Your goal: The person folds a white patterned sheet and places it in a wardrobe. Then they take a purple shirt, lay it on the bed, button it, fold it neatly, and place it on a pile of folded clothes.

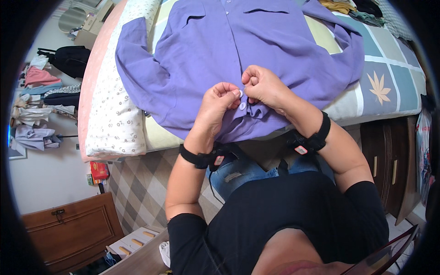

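A purple long-sleeved shirt [206,55] with chest flaps lies front up across the bed, its sleeves spread to both sides. Near its lower front, my left hand [221,101] pinches a pale button [241,93] at the placket between thumb and fingers. Just right of it, my right hand [262,84] has its fingertips closed on the opposite front edge of the shirt. A second button [243,106] shows just below my fingers, where the hem is bunched and partly turned over. The fabric between my fingertips is mostly hidden.
The bed has a patchwork-patterned cover [378,82] and a floral white quilt [113,113] along its left side. Folded clothes [367,10] lie at the top right. Clothes hang at the far left. A dark wooden cabinet [385,165] stands below the bed's right edge.
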A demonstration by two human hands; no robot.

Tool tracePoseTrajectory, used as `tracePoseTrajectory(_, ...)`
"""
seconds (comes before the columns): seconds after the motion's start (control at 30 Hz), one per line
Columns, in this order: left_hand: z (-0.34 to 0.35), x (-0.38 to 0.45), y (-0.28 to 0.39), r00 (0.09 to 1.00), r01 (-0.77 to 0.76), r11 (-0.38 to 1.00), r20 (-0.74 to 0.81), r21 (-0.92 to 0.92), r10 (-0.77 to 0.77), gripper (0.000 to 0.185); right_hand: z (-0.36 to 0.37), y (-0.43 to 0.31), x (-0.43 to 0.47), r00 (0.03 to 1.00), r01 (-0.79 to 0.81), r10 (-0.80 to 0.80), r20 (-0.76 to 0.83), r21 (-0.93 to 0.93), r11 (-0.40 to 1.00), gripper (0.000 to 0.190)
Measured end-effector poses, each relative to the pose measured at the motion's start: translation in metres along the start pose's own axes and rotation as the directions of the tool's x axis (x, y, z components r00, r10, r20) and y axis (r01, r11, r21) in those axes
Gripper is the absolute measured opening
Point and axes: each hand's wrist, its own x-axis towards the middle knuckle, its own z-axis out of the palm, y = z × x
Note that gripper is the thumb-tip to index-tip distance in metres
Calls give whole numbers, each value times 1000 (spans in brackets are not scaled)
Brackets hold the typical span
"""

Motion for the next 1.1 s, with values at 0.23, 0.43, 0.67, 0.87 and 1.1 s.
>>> tracePoseTrajectory(0.23,-4,6,5,969,248,965,12,-90,-248,7,0,18,5,1000,-12,13,6,-140,990,13)
tracePoseTrajectory(0.43,-8,24,8,904,423,878,37,-225,-426,5,6,28,17,975,-192,192,-110,8,981,14)
tracePoseTrajectory(0.67,9,23,-3,873,430,886,-169,-175,-457,7,9,21,33,895,-421,397,-204,-90,903,13)
tracePoseTrajectory(0.87,5,-6,-6,897,408,873,-298,269,-327,30,12,-47,4,810,-586,554,-191,-240,774,39)
tracePoseTrajectory(1.1,-3,-17,95,927,347,919,-218,188,-306,22,-28,-145,19,825,-549,523,-213,-84,832,28)
